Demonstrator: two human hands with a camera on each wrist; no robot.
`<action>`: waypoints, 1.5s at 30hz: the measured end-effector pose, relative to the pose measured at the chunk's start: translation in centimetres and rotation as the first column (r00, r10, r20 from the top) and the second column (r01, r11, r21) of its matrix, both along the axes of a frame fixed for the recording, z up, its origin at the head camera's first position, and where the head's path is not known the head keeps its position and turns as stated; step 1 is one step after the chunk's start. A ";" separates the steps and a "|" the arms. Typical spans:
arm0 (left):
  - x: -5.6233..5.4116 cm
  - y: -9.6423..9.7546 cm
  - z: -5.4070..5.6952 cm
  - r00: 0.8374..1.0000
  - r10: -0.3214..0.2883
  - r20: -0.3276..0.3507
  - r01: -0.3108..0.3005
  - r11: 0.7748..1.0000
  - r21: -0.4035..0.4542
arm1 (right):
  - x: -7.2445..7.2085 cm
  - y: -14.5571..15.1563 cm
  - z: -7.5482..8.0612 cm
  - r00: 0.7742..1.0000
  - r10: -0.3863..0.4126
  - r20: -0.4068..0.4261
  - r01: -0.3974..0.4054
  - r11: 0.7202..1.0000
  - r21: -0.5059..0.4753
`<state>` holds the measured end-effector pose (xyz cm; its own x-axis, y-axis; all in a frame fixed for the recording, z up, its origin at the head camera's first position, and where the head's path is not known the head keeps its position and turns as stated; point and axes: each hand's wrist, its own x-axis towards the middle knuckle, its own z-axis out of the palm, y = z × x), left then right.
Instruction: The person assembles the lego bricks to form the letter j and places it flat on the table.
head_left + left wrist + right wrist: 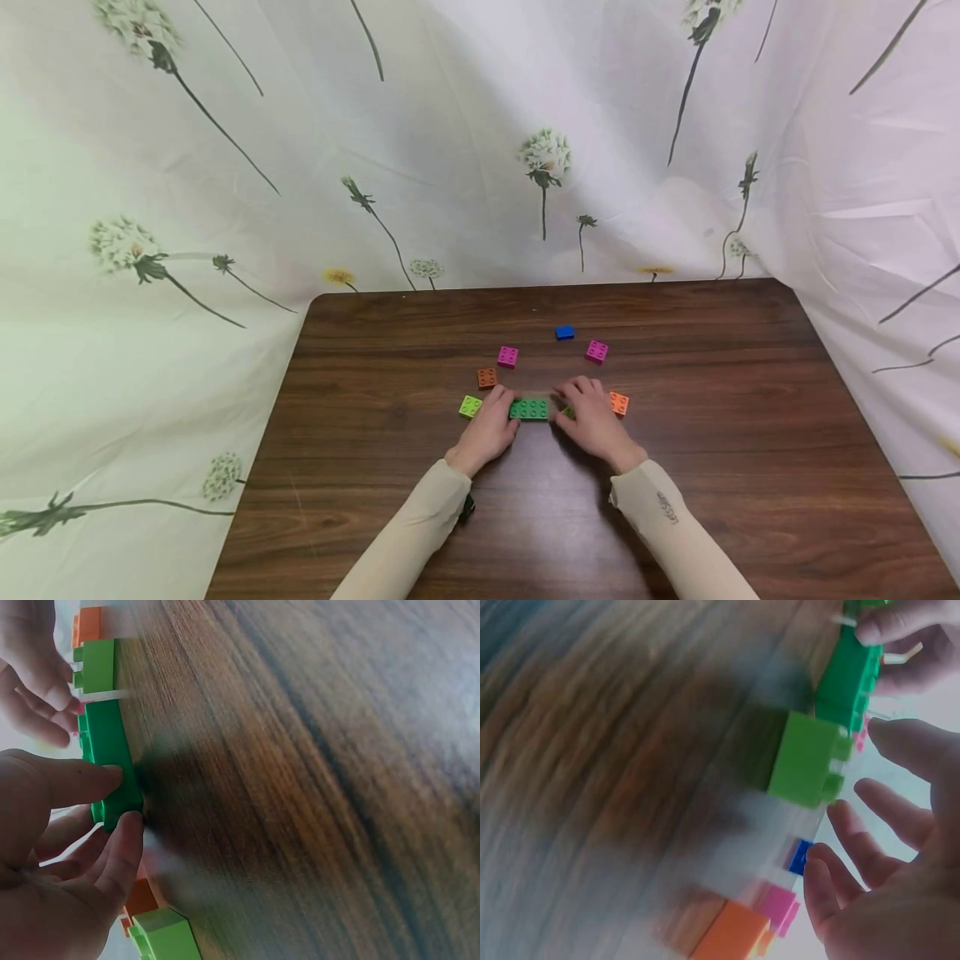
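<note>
Closely round grn brick (109, 742): L fingers (122, 847)

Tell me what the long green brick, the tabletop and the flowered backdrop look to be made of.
Long green brick: probably hard moulded plastic, smooth; crisp edges and round studs suggest it.
Tabletop: wood or wood-look laminate, with a soft sheen; grain and glare show, but not which.
Flowered backdrop: likely thin printed fabric, fairly matte; its folds suggest so, plastic sheeting is possible.

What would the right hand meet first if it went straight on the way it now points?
Probably the small green brick, which sits just ahead of the right hand in the right wrist view; the depth between them is hard to judge.
</note>
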<state>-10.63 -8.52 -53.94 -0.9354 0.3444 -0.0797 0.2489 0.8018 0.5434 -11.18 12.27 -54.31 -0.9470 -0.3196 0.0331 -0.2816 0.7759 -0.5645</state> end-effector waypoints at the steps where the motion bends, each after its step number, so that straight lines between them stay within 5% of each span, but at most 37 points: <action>1: 0.0 0.0 0.0 1.000 0.000 -0.002 0.000 1.000 0.000 | 0.0 0.2 0.1 1.000 -0.009 -0.003 0.009 1.000 -0.010; 9: 0.0 0.0 0.0 1.000 0.005 -0.007 -0.005 1.000 0.007 | 0.1 1.4 0.3 0.999 -0.048 0.001 0.048 0.997 -0.054; 31: 0.2 0.2 0.1 1.000 0.013 -0.004 -0.013 1.000 0.009 | 1.6 0.4 -0.4 0.980 -0.085 0.179 0.084 0.996 0.015; 45: 0.2 0.6 0.0 1.000 0.006 0.010 -0.006 1.000 0.009 | 1.7 1.0 -0.5 0.987 -0.075 0.145 0.071 0.997 0.036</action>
<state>-10.47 -7.90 -53.90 -0.9366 0.3397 -0.0862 0.2385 0.7980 0.5534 -9.44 13.25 -54.79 -0.9617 -0.2482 -0.1164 -0.1397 0.8091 -0.5709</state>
